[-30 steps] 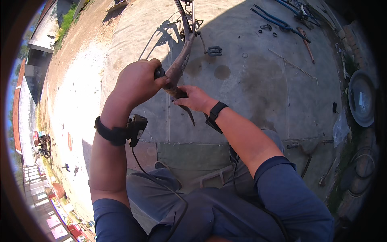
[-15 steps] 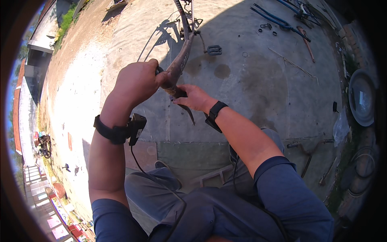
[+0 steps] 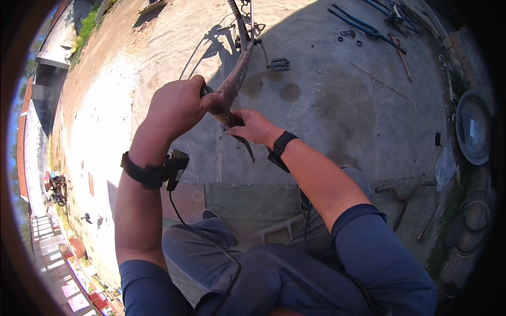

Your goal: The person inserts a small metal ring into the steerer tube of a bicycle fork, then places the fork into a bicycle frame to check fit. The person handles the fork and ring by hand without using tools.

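A worn brown bicycle frame (image 3: 236, 79) stands before me, its head tube (image 3: 217, 109) nearest to me. My left hand (image 3: 176, 105) is closed around the upper end of the head tube, where a dark ring-like part shows beside the thumb. At the lower end, the fingers and thumb of my right hand (image 3: 255, 126) close on the tube. A dark curved piece (image 3: 245, 147) sticks out below that hand and tapers to a point. Farther off, a crank with a black pedal (image 3: 280, 65) hangs from the frame. The undersides of both grips are hidden.
On the concrete to the far right lie a blue fork (image 3: 358, 25), small dark rings and a reddish pipe wrench (image 3: 401, 58). A grey basin (image 3: 473, 127) leans at the right edge, with a handlebar (image 3: 405, 196) nearer. Between my feet is a metal bracket (image 3: 274, 230).
My left hand has shifted very slightly left at the top of the head tube, and more of the dark part there shows. The right hand keeps its hold.
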